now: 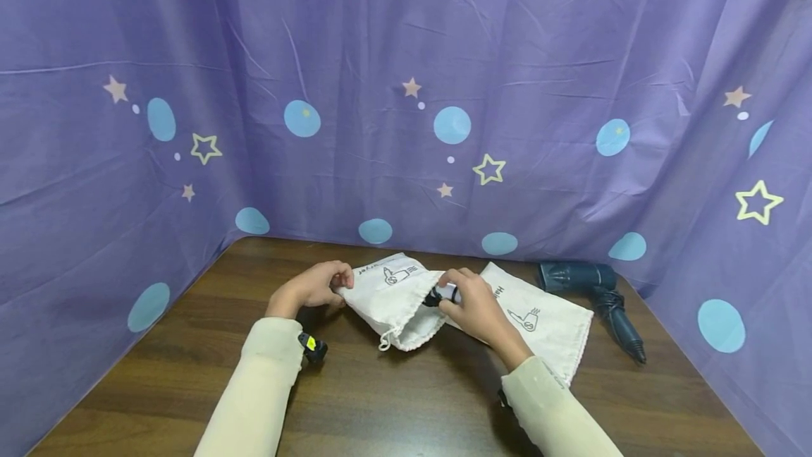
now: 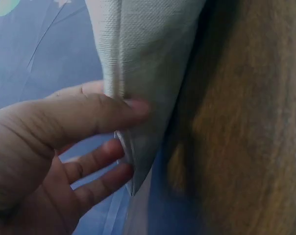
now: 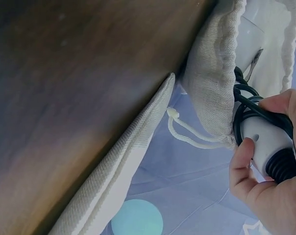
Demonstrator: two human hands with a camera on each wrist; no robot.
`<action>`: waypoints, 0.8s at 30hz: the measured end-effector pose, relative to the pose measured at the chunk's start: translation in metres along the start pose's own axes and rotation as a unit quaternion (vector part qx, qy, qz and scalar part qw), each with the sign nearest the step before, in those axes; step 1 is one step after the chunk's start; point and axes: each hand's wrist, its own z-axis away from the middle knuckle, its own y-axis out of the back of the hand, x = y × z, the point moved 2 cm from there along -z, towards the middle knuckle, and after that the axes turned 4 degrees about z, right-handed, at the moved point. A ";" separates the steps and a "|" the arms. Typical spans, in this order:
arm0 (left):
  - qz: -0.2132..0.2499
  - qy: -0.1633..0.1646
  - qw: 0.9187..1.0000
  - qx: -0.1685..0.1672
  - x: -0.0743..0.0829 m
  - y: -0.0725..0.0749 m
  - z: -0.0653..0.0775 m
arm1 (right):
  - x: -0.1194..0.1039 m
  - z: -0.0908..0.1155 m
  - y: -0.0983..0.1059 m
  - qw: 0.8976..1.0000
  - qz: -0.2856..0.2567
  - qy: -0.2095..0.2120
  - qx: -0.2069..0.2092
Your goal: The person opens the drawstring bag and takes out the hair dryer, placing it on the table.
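A white cloth drawstring bag printed with a hair dryer lies on the table, its mouth gaping toward the right. My left hand pinches the closed end, thumb on one face and fingers behind the seam, as the left wrist view shows. At the mouth, my right hand grips the handle of a white hair dryer. Its black cord is wound around the handle. The dryer's white body sits inside the bag, mostly hidden by cloth, while the handle end sticks out.
A second printed white bag lies flat to the right, partly behind my right hand. Beyond it, a dark blue hair dryer rests at the table's right side. A purple patterned curtain hangs around the wooden table.
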 end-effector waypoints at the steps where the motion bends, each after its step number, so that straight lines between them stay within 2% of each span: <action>1: 0.005 -0.005 1.000 0.001 0.000 0.000 0.000 | -0.001 0.000 0.000 1.000 -0.001 -0.002 0.000; 15: -0.021 -0.008 0.998 0.052 -0.003 0.010 0.003 | 0.001 0.004 0.003 1.000 -0.009 -0.023 0.002; 20: -0.026 -0.017 0.997 0.068 -0.006 0.011 0.004 | 0.002 0.007 0.006 1.000 -0.015 -0.011 0.003; 24: -0.026 -0.024 0.995 0.095 -0.009 0.013 0.004 | 0.002 0.010 0.010 1.000 -0.019 -0.002 0.008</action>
